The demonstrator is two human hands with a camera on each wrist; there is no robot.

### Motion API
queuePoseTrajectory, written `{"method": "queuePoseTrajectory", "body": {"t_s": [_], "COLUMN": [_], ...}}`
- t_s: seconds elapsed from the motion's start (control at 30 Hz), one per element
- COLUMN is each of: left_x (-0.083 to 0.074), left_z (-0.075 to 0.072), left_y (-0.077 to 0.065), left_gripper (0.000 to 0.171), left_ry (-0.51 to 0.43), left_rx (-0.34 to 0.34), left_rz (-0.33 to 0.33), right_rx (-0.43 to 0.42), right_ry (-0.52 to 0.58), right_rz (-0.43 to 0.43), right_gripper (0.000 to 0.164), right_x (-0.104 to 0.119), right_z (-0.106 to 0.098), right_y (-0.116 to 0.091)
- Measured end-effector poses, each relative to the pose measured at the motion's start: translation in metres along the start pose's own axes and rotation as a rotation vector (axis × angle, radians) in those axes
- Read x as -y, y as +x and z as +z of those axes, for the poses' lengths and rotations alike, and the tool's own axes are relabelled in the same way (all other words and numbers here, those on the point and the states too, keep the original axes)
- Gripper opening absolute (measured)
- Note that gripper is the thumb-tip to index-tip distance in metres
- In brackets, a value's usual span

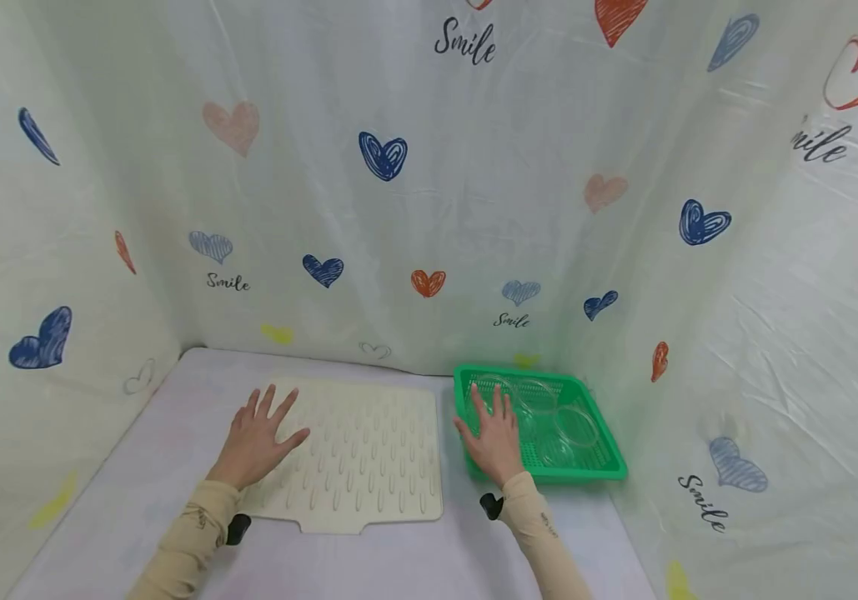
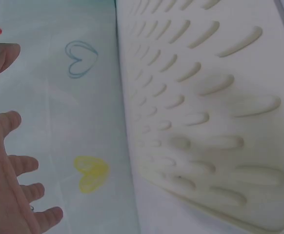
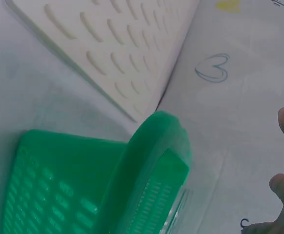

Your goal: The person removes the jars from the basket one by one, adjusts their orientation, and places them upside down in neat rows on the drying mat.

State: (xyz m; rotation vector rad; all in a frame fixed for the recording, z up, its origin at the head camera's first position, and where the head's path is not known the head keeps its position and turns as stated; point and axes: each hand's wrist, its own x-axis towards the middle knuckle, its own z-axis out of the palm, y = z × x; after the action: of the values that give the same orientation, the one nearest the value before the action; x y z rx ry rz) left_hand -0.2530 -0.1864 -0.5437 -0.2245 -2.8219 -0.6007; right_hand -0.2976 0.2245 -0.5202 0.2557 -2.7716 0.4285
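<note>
My left hand [image 1: 254,443], fingers spread and holding nothing, hovers over the left side of a cream drying board [image 1: 368,454] with rows of raised ridges. My right hand [image 1: 496,435] is likewise spread and holds nothing; it overlaps the left part of a green plastic basket [image 1: 612,446] in the head view. Several clear round dishes [image 1: 577,427] lie in the basket, some partly hidden behind the right hand. In the right wrist view the basket's rim [image 3: 166,131] stands close, with the right fingers off at the right edge.
A white-covered table [image 1: 413,567] carries the board and basket, with the basket to the board's right. Curtains printed with hearts [image 1: 383,156] hang behind and on both sides. Each wrist wears a small black device, one beside the left sleeve [image 1: 238,529].
</note>
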Motion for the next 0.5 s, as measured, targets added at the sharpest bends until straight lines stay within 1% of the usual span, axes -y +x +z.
{"method": "queuePoseTrajectory", "body": {"t_s": [0.2,0.33,0.4,0.5], "left_x": [0.002,0.002,0.001,-0.001], "left_z": [0.002,0.002,0.003,0.005], "left_y": [0.001,0.000,0.000,0.000], "left_gripper": [0.079,0.079,0.079,0.078], "left_ry": [-0.008,-0.016,-0.019,-0.020], "left_rx": [0.000,0.004,0.005,0.010], "left_rz": [-0.010,-0.013,-0.012,-0.009], "right_rx": [0.050,0.082,0.093,0.120], "right_ry": [0.039,0.032,0.016,-0.004], "right_rz": [0.084,0.152,0.166,0.162], "right_gripper": [0.072,0.068,0.064,0.056], "right_x": [-0.020,-0.034,-0.041,-0.050], "right_z": [-0.002,-0.006,-0.007,-0.007], "right_y": [0.008,0.012,0.015,0.019]}}
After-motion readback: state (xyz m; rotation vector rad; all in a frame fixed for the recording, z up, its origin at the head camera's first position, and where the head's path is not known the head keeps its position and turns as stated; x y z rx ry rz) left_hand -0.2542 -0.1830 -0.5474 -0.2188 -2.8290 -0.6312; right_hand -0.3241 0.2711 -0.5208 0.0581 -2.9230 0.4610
